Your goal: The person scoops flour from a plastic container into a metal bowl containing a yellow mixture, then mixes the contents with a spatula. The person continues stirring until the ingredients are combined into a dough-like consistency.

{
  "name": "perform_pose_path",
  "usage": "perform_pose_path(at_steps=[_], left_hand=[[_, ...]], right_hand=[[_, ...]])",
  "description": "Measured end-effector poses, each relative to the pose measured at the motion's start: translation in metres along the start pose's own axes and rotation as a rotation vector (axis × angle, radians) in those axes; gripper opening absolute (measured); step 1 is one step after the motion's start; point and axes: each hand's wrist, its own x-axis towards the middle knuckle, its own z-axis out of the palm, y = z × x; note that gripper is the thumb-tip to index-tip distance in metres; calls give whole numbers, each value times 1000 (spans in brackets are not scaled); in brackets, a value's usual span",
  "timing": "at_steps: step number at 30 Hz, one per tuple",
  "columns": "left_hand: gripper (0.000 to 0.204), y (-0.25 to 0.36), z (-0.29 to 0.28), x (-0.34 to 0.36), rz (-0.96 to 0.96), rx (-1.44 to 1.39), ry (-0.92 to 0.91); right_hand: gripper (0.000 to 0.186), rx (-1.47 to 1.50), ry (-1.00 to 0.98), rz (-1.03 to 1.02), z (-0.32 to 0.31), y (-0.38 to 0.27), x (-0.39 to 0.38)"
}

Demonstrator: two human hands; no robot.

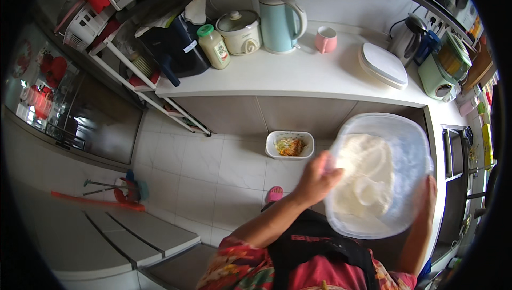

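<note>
Holding the tub (410, 151) between both hands, the person has it out in front and off to the right, open side facing up toward the head. Left hand (319, 179) clamps the near-left side, thumb lying over the rim; right hand (426, 200) grips the opposite wall, low down, blurred enough that I can't pick out each finger. So the hands stand well apart, with the whole width of the tub between them!

And look at how it lies: the long axis runs away from the body, leaning a touch to the right at its far end, while the hands take it across the shorter span. Inside, the white powder (368, 167) sits banked toward the left, so the left hand is the nearer one to the load; over on the right, the wall shows mostly bare. A rounded shape rises in the powder, and whether that's a scoop or just a mound, I can't tell.

Now the surroundings: the counter (320, 76) runs ahead of the tub, with a white box (383, 65) on it, and turns down the right side, closer to the right hand. Left of the tub's far end, down on the floor (240, 164), sits a bin (271, 151) with scraps in it.
</note>
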Motion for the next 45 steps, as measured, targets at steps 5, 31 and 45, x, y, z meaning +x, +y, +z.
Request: perform_pose_path(at_steps=[5,31,45], left_hand=[[21,48,-128,-32,-98,17,381],[25,-6,-349,-142,-264,68,957],[29,-133,-307,-44,-496,51,738]], right_hand=[[23,76,-296,93,185,13,-32],[53,-205,-786,102,445,47,-115],[60,-468,-716,335,407,162,-14]])
